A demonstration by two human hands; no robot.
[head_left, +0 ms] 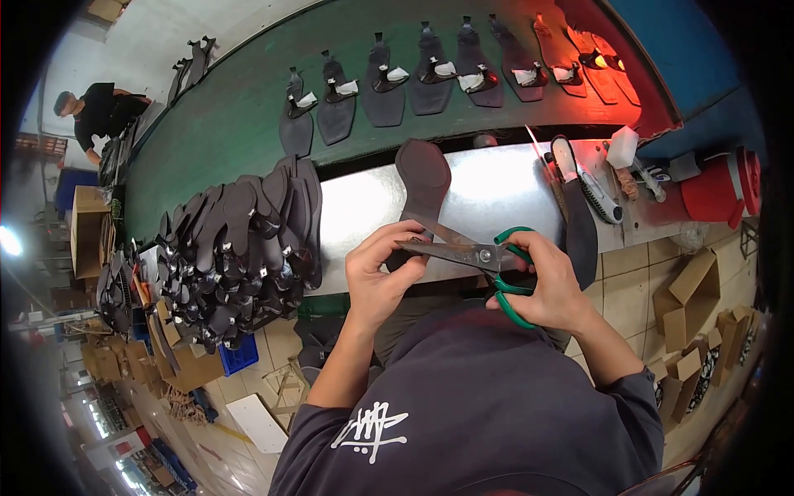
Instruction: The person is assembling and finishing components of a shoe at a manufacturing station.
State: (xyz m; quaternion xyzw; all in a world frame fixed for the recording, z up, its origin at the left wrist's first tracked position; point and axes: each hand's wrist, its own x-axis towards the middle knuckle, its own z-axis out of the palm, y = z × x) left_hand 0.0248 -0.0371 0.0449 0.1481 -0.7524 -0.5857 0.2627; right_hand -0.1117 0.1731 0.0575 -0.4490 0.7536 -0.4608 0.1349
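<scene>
A black shoe sole [423, 169] lies partly on the shiny metal work surface, its broad end pointing away from me. My left hand [382, 266] is closed around its near end, thumb and fingers pinching there; the exact spot is hidden by the fingers. From the right, a pair of scissors [484, 255] with green handles reaches across to that end, blades parted. One blade lies close to my left fingertips, the other near the sole's narrow part. My right hand [546, 281] grips the handles.
Several dark soles with white pieces on them [430, 70] line the green conveyor [240, 112], some under red light. A heap of soles [240, 240] is at left. A utility knife [602, 198] and a red container [711, 194] are at right. A person [99, 116] stands far left.
</scene>
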